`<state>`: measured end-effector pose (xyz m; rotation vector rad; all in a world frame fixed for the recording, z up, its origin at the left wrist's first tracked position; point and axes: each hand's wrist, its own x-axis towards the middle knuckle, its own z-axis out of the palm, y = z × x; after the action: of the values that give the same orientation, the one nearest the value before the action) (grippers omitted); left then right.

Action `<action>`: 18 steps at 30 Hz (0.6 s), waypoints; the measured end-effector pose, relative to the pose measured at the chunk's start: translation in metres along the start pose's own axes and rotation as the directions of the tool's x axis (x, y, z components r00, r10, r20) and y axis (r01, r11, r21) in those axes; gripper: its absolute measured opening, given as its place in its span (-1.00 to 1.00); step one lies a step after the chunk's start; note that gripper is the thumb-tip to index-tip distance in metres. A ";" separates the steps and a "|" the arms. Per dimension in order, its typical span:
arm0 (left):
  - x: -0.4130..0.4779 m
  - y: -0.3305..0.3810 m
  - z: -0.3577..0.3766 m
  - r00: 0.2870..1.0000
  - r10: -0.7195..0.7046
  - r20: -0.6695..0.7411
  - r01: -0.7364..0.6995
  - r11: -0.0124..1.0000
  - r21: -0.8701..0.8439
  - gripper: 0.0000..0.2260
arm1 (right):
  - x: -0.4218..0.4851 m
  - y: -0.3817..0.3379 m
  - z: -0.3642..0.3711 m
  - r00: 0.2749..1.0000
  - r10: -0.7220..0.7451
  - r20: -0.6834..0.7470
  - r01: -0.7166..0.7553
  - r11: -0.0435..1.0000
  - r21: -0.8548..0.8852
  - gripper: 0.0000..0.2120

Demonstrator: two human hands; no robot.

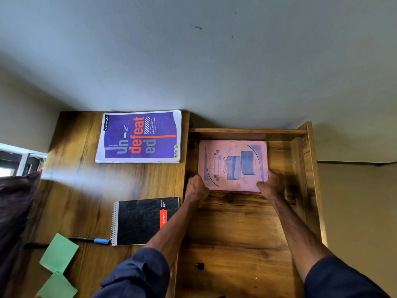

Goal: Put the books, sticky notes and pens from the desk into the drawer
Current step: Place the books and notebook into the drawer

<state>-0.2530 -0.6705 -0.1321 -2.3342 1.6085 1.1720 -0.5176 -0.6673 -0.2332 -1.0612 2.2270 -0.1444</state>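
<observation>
A wood-grain desk [71, 201] stands against a plain grey wall [193, 61], with a window [12, 160] at the left and an open drawer [236, 229] of the same wood on the right. A pink book [233, 164] lies at the drawer's far end, with the left hand [196, 187] and right hand [272, 184] curled round its near corners. On the desk are a purple notebook [139, 136] far back, a black spiral pad [144, 220] nearer, and a blue-capped pen [92, 240] and green sticky notes [59, 252] near left.

A home study corner: wood-grain desk [81, 147] against a plain grey wall [214, 61], with a Classmate notebook [139, 136], spiral pad [141, 220], green sticky notes [59, 252] and pen [92, 240], a window [12, 160] at the frame's left.
</observation>
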 end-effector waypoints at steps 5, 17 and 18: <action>-0.001 -0.001 0.000 1.000 -0.023 0.003 0.023 1.000 0.013 -0.66 | -0.004 -0.003 -0.002 0.999 -0.030 0.027 0.030 1.000 -0.001 -0.37; -0.003 -0.007 0.000 0.999 0.028 0.033 -0.028 1.000 0.000 -0.60 | -0.005 -0.001 -0.005 0.996 -0.067 0.060 0.062 0.995 0.076 -0.41; -0.003 -0.007 0.000 0.999 0.028 0.041 -0.028 1.000 0.010 -0.58 | -0.004 -0.001 -0.005 0.995 -0.071 0.067 0.065 0.994 0.087 -0.42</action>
<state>-0.2474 -0.6648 -0.1324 -2.2738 1.6350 1.2049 -0.5182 -0.6657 -0.2271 -1.0800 2.1050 -0.2261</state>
